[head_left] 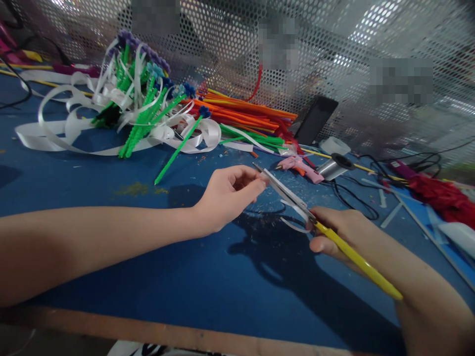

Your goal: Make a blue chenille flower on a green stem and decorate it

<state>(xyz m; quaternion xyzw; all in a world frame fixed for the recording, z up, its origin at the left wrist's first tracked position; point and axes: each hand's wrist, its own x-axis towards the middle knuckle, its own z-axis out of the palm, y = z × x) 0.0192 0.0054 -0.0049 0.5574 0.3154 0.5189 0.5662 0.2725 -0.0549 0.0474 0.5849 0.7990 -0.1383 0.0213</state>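
My left hand (232,195) pinches one end of a narrow white strip (280,184), which looks like paper or ribbon. Yellow-handled scissors (358,259) are in my right hand (339,230); their blades lie along the strip and point toward my left fingertips. Whether the blades are apart is hard to make out. A thin curled white sliver (293,225) hangs below the blades near my right fingers. Beyond my left hand lies a green pipe-cleaner stem with a blue flower (204,112) on top.
Green-stemmed pipe-cleaner flowers (144,118) and white ribbon (48,141) pile up at the back left. Orange pipe cleaners (241,111), a pink glue gun (300,167), a spool (334,167) and a phone (316,119) line the perforated metal screen (222,49). Cables and red material (441,198) lie right.
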